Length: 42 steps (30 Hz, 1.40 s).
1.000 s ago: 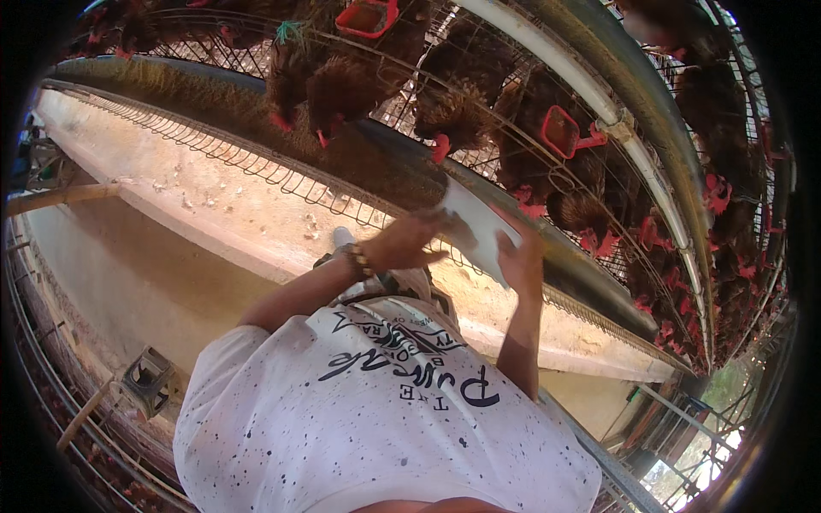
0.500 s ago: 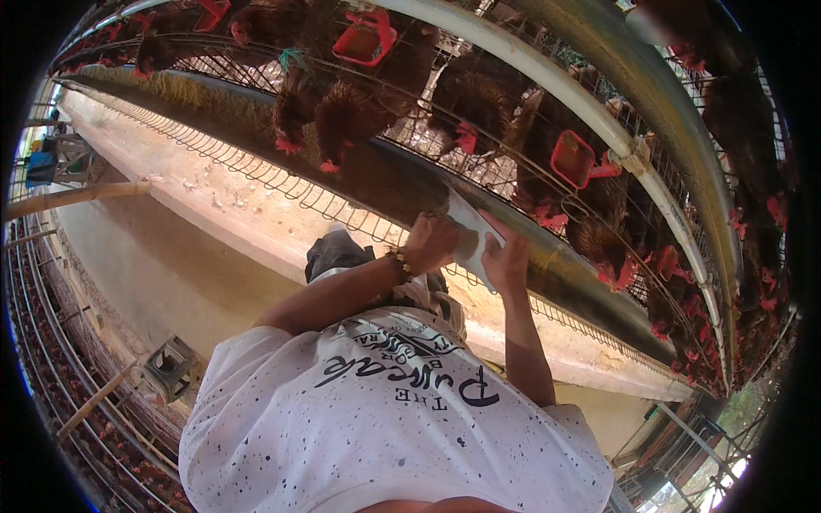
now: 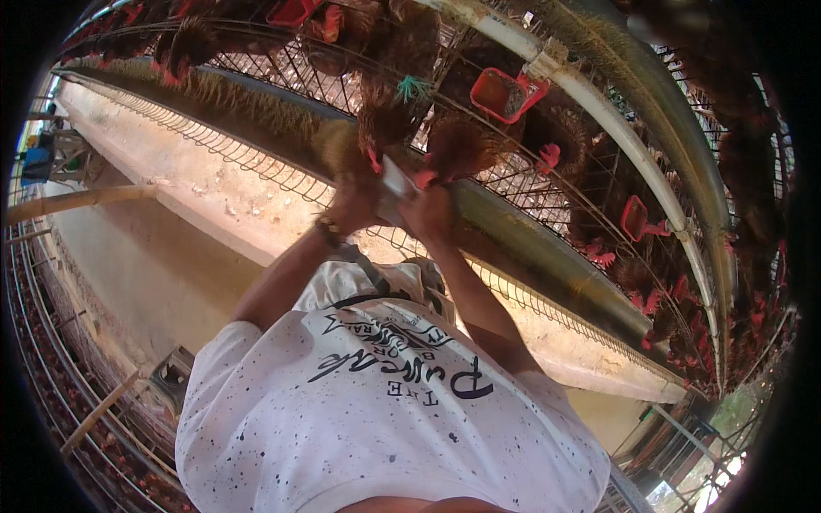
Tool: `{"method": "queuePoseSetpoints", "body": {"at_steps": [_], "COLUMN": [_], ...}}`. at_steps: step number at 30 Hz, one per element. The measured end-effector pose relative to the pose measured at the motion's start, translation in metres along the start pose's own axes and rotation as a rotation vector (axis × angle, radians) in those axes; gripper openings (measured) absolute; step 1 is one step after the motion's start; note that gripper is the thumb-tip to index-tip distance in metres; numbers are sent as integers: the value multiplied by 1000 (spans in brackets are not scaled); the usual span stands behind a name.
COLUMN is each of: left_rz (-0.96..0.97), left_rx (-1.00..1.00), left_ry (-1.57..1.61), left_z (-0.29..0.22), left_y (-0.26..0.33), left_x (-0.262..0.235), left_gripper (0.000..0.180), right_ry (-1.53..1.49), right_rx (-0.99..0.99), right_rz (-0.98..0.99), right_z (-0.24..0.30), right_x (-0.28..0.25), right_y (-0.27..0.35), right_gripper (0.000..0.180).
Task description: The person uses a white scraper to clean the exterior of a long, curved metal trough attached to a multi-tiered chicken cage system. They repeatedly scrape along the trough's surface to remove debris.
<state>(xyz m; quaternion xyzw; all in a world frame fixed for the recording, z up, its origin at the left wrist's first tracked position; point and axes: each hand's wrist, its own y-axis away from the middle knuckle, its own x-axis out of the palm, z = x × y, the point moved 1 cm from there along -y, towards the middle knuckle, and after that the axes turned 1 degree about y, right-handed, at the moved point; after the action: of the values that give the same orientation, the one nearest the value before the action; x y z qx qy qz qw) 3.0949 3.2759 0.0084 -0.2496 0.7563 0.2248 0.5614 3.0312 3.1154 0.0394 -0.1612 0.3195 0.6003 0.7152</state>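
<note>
A stiff white sheet (image 3: 395, 178), curved like a scoop, stands across the dark feed trough (image 3: 505, 224) in front of me. My right hand (image 3: 430, 212) grips its right side. My left hand (image 3: 353, 203), a bracelet at its wrist, is closed at the left side of the sheet, its fingers blurred. Just beyond my left hand, a heap of yellowish-brown feed (image 3: 339, 145) is smeared by motion. Two brown hens (image 3: 457, 145) reach their heads out over the trough close to the sheet.
Wire cages with brown hens line the far side, with red cups (image 3: 506, 94) and a pale pipe (image 3: 590, 90) above. A wire egg rack (image 3: 256, 162) runs below the trough, over a concrete ledge (image 3: 188, 162). A wooden pole (image 3: 81, 203) juts in at left.
Both hands and the white sheet have moved left along the trough. Feed now shows heaped ahead of the left hand. The view has shifted left along the cages.
</note>
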Motion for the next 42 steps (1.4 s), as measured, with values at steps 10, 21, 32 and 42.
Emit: {"method": "queuePoseSetpoints", "body": {"at_steps": [10,21,32,42], "left_rz": [-78,52,-59,-52], "left_rx": [36,617,302,277], "left_ry": [274,537,264,-77], "left_z": [-9,-296,-215,28], "left_y": [30,-47,-53,-27], "left_x": [-65,58,78,-8], "left_gripper": [67,45,29,49], "right_ry": [-146,-3,-111,-275], "right_rx": [-125,274,183,-63], "right_rz": [-50,-89,-154,-180], "right_z": [61,-158,-124,-17], "right_x": [-62,-281,-188,2], "right_y": [16,207,124,3], "right_gripper": [50,41,40,47]}}
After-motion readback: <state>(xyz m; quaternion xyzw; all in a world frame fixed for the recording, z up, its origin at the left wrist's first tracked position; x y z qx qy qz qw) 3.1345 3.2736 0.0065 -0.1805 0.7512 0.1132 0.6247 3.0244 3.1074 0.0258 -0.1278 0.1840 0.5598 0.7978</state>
